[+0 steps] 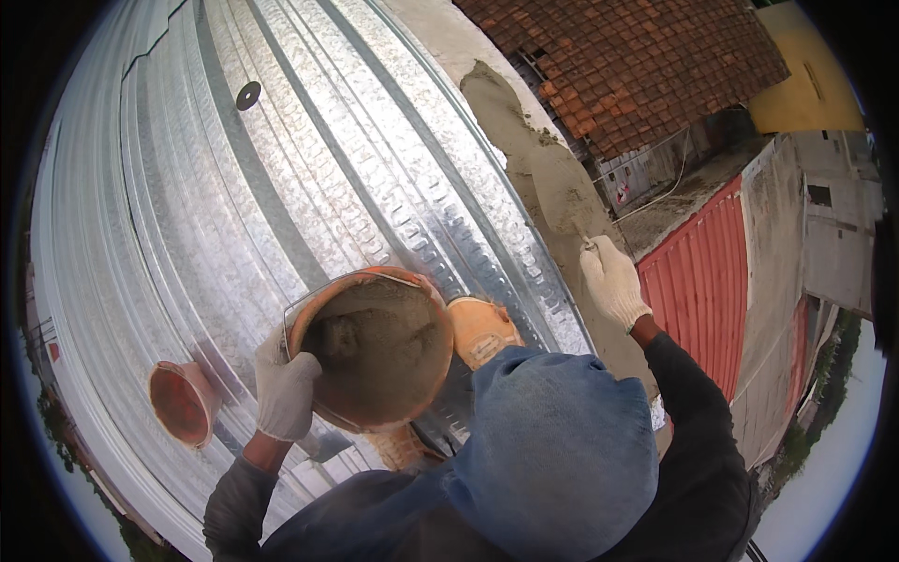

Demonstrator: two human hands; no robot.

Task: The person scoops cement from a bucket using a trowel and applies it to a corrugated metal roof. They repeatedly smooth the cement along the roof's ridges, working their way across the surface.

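My left hand [286, 393], in a white knit glove, is closed on the left rim of an orange bucket [302, 323]. Wet grey mortar [384, 342] fills much of the bucket, and its wire handle rests against the rim. To the right, my gloved right hand [613, 281] grips a trowel [567, 195] by its handle. The mortar-coated blade lies against the grey wall ledge beside the metal sheets. Fresh mortar [501, 112] covers the ledge ahead of the blade.
Ribbed metal roofing [281, 169] spreads under me and to the left. A smaller orange bucket [184, 403] lies tilted there, and a black disc [248, 96] sits farther off. My tan boot [482, 330] stands near the roof edge. Beyond the ledge are a tiled roof [637, 66] and red corrugated sheeting [698, 281], lower down.
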